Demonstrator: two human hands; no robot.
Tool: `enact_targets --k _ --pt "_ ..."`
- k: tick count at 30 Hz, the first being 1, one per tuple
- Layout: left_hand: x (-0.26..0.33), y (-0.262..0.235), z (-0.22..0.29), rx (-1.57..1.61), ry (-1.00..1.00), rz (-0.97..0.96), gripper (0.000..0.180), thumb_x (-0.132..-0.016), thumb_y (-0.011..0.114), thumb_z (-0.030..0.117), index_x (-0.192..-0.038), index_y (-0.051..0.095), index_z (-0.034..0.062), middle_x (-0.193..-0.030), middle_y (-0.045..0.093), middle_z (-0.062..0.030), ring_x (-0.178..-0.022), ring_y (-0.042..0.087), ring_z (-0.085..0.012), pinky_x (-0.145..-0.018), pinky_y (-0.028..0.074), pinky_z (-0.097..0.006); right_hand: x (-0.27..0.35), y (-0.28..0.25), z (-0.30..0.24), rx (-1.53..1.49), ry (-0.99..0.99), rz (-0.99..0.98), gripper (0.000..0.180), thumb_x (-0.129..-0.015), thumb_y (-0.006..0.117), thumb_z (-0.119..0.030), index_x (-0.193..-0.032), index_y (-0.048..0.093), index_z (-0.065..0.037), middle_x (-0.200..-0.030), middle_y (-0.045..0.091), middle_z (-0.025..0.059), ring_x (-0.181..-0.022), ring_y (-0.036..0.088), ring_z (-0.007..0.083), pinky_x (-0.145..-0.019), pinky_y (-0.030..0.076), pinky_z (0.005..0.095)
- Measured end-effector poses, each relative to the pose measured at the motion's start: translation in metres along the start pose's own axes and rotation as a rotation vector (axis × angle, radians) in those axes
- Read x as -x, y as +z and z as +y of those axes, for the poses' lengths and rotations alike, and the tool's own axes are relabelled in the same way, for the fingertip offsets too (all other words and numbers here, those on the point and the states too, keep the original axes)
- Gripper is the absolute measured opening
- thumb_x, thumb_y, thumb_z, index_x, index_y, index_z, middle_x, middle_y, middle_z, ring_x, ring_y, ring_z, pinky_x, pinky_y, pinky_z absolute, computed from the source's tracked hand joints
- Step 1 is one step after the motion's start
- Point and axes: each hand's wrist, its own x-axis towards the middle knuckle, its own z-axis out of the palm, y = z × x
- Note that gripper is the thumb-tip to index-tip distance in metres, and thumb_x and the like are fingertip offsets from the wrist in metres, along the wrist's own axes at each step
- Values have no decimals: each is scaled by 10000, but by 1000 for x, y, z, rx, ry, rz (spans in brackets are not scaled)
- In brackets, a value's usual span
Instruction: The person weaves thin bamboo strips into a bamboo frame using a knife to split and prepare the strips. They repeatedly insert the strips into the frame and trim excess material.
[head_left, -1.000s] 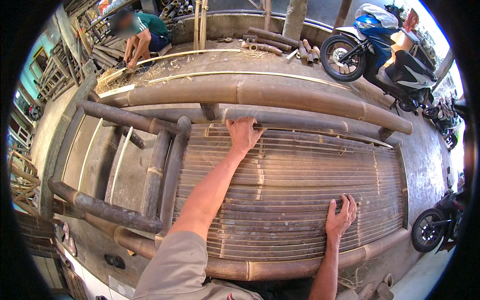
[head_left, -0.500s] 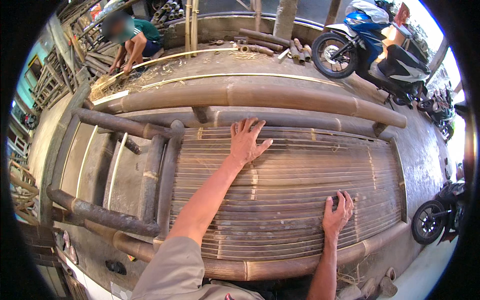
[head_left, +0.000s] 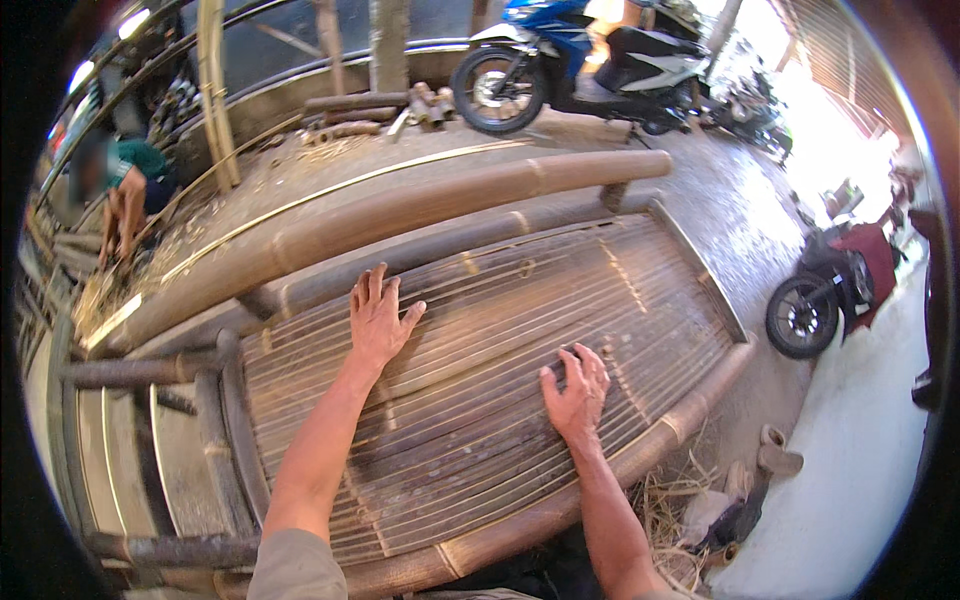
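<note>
A large bamboo bed frame fills the view, its top made of thin split-bamboo slats (head_left: 520, 330) set inside thick round bamboo poles (head_left: 420, 215). My left hand (head_left: 378, 318) lies flat on the slats near the far pole, fingers spread. My right hand (head_left: 578, 388) rests palm down on the slats closer to the near edge pole (head_left: 600, 478), fingers slightly curled. Neither hand holds anything.
A blue motorbike (head_left: 570, 55) stands behind the frame, a red one (head_left: 835, 285) at the right. A person in green (head_left: 125, 190) crouches at the far left among bamboo strips. Upright bamboo poles (head_left: 212, 90) lean at the back. Scraps and sandals (head_left: 770, 455) lie near the right corner.
The view has swung, so the frame now looks tilted. My right hand has moved up from the near edge onto the middle slats; my left hand stays flat on the slats.
</note>
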Motion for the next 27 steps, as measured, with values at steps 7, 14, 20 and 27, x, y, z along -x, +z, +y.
enact_targets --k 7,14,20,27 --pt "-89 55 109 168 195 -152 721 -934 617 575 -1423 567 48 -1394 515 -141 -1310 457 -369 -1153 323 -518 -2 -5 -1 -48 17 3 430 -904 708 -350 -1212 692 -50 -1369 567 195 -1327 490 375 -1125 342 517" --pt "-105 67 145 83 22 -163 602 -895 669 572 -1386 635 225 -1207 582 -124 -1185 492 -317 -1000 388 -470 -4 -7 -4 -31 41 -43 445 -911 711 -353 -1239 677 -54 -1393 523 179 -1345 454 366 -1125 336 519" --pt "-99 72 146 34 101 -59 586 -941 622 556 -1410 620 204 -1255 556 -124 -1234 480 -321 -1037 386 -506 -6 -9 -6 -44 47 -36 442 -898 734 -347 -1248 670 -84 -1377 525 155 -1341 452 360 -1124 330 514" --pt "-84 81 139 -17 151 -165 761 -977 485 637 -1514 472 98 -1553 436 -157 -1463 357 -351 -1223 203 -586 -2 -4 3 -79 32 -2 406 -890 726 -322 -1209 694 -73 -1356 568 160 -1320 487 358 -1111 351 520"
